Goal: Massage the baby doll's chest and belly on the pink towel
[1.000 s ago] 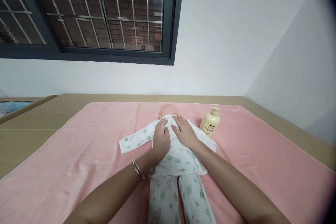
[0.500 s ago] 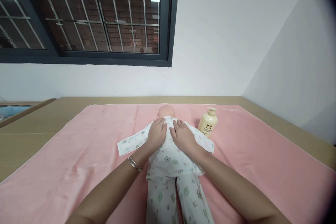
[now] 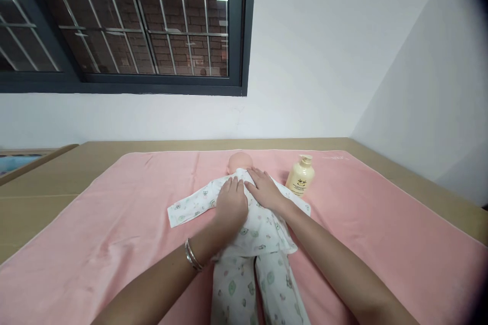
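Left hand (image 3: 231,204) and right hand (image 3: 265,191), fingers spread flat, gripping nothing, press the face-down baby doll in white printed pyjamas (image 3: 251,233); cream pump bottle (image 3: 300,176) just beside, on pink towel (image 3: 114,223).

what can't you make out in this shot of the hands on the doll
- Doll: face not visible in the head view; it lies face down, and its feet are cut off by the bottom edge.
- Upper back of the doll: covered by the left hand and right hand.
- Bottle: label print too small to read.
- Far right: darkened by the lens edge.
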